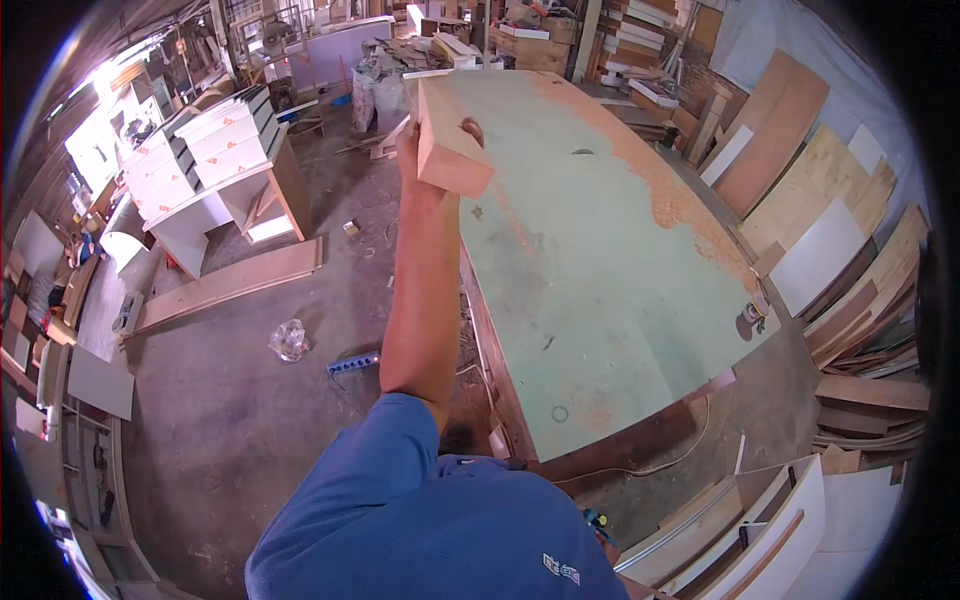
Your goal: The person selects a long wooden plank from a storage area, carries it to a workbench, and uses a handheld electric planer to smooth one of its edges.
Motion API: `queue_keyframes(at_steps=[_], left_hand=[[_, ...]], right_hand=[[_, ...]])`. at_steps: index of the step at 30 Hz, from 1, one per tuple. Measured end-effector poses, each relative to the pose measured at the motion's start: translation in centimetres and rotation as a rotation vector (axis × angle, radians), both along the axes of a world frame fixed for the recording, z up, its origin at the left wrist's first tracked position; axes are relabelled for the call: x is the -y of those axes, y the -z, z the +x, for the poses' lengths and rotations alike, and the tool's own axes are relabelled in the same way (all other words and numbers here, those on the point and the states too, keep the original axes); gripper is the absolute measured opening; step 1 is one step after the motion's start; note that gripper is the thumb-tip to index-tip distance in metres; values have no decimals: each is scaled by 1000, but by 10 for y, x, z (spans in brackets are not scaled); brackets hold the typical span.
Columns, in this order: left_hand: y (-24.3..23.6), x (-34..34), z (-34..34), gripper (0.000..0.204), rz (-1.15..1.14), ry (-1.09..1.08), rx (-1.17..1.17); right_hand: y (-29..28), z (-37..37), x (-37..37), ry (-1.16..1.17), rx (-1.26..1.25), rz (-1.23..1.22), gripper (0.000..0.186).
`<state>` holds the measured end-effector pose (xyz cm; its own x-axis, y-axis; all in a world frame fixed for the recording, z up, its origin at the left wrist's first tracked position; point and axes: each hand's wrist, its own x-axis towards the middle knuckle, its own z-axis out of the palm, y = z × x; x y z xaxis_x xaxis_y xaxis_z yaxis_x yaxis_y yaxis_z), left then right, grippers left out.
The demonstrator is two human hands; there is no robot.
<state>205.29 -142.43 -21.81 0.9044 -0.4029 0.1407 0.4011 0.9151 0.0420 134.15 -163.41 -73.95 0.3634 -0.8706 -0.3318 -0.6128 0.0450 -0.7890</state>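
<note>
Only the head view here, so everything below is placed relative to the big green workbench [610, 270].

One arm in a blue sleeve [400, 500] stretches straight out along the near-left edge of the bench. It looks like the left hand [412, 150], and it's got hold of a light wooden board [448, 135]. The board is held up on edge, tilted, right over the bench's far-left corner. The fingers are wrapped round it: most of the hand sits behind the left face, and one fingertip [470, 128] curls over onto the front face. So the grip is closed on the board, not loose. Can't tell whether the board's lower corner actually touches the bench top or just hangs above it.

The other hand isn't visible anywhere, so no idea what it's up to.

The bench top itself is green with the coating worn down to orange-brown along its far and right side. A small dark tool [750, 318] sits at its right corner. Left of the bench, on the concrete floor, there's a long plank [230, 285], a crumpled plastic bag [289, 340] and a blue strip [352, 364]. Further left stands a white drawer cabinet [215, 165]. Right of the bench, sheets of plywood [800, 170] lean against the wall.
</note>
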Motion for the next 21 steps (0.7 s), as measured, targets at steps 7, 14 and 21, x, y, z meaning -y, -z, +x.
queue_keyframes(at_steps=[7, 14, 21], left_hand=[[51, -13, 26, 58, 258, -3, 156], [143, -5, 24, 70, 888, 83, 146], [278, -73, -49, 48, 1115, -3, 65]], right_hand=[[-19, 13, -14, 221, 75, 236, 25], [-43, 19, -19, 258, 144, 311, 27], [-48, 33, -16, 237, 116, 375, 25]])
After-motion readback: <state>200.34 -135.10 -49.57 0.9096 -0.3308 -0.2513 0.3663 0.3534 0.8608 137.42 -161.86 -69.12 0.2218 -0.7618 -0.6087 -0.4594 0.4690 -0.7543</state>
